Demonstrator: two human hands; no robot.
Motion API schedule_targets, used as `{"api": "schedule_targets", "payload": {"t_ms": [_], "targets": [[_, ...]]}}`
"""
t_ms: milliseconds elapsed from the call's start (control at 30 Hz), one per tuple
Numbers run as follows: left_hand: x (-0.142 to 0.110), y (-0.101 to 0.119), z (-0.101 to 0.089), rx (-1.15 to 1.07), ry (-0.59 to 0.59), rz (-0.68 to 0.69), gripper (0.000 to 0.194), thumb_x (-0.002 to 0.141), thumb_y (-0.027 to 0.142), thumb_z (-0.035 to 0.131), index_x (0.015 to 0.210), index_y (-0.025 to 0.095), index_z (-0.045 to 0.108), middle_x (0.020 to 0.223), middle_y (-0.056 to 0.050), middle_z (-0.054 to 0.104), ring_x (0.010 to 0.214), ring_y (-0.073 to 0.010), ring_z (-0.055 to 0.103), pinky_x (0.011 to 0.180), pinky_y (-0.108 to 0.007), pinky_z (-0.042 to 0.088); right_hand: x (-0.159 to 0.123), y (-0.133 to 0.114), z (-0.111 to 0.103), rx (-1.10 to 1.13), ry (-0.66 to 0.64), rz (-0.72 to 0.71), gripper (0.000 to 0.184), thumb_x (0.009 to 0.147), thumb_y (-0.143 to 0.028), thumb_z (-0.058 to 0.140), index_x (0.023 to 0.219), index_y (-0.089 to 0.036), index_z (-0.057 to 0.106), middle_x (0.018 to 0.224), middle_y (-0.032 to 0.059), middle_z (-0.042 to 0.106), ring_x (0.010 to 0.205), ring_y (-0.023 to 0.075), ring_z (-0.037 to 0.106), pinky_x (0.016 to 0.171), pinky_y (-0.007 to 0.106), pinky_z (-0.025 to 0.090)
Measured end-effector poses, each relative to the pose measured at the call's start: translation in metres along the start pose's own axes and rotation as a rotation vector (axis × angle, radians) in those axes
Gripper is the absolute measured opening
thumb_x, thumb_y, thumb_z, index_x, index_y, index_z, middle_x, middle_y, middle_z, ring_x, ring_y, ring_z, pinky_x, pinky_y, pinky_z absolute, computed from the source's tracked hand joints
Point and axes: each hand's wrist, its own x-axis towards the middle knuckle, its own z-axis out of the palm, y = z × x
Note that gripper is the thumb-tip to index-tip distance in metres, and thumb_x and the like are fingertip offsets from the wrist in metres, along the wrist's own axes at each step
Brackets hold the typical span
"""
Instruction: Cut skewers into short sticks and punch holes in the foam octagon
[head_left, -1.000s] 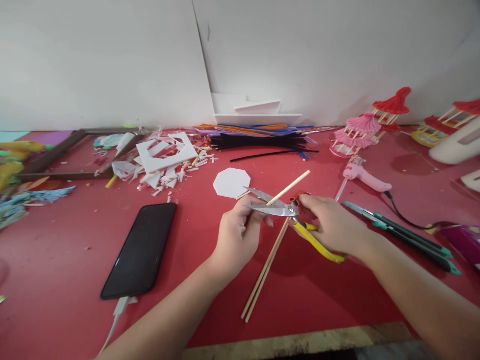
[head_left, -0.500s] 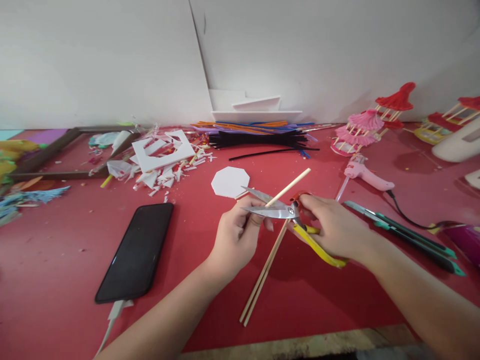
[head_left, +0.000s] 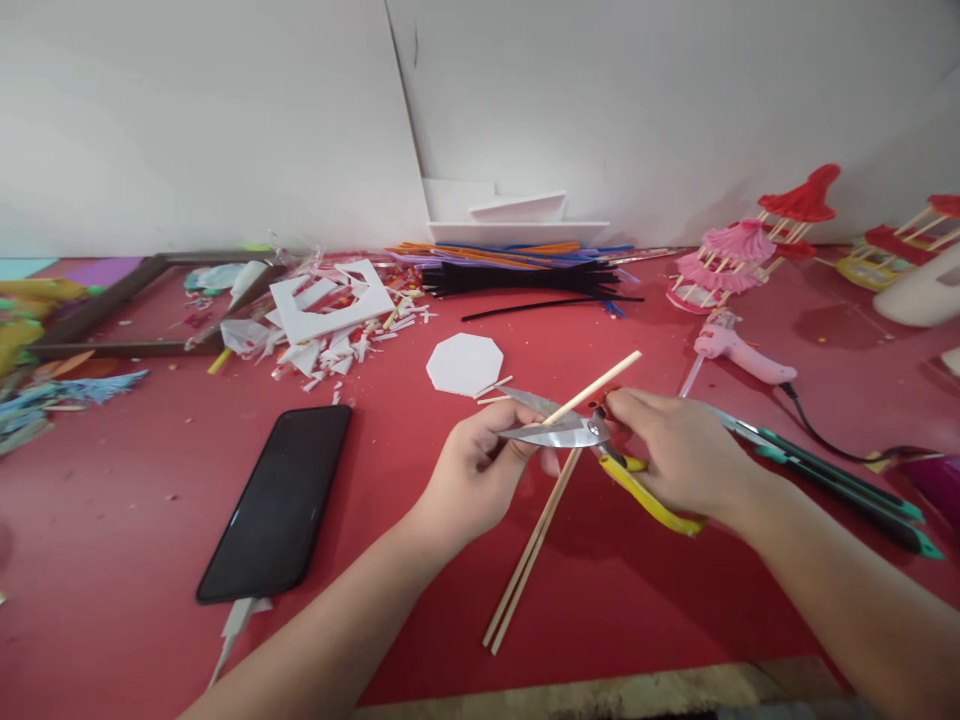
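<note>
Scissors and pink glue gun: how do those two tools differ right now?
The scissors are in the person's right hand, while the glue gun lies on the red table. The scissors show metal blades and a yellow handle; the glue gun's body is pink. The scissors' blades stand open around a pale stick, whereas the glue gun trails a black cord. Both are hand tools.
</note>
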Motion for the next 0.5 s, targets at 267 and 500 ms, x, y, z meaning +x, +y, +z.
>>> {"api": "schedule_targets", "payload": {"t_ms": [267,500], "targets": [[0.000,0.002,-0.006,-0.181,-0.104,-0.080,0.026,0.092,0.039,0.053,0.079,0.017,0.055,0.062,0.001,0.059,0.044,-0.0049,0.033,0.043,-0.020,0.028,-0.001,-0.004,-0.002,0.045,-0.063,0.019,0.018,0.074,-0.032,0.051,0.071,-0.023,0.035,0.060,-0.0021,0.050,0.049,0.0129,0.043,0.050,0.025,0.026],[0.000,0.001,0.002,0.277,0.097,0.026,0.025,0.095,0.026,0.042,0.072,0.018,0.048,0.058,0.003,0.051,0.047,-0.0076,0.038,0.047,-0.020,0.031,0.006,-0.015,-0.005,0.075,-0.217,0.193,0.012,0.076,-0.031,0.052,0.074,-0.021,0.045,0.063,0.0012,0.058,0.050,0.0132,0.046,0.050,0.025,0.023]]}}
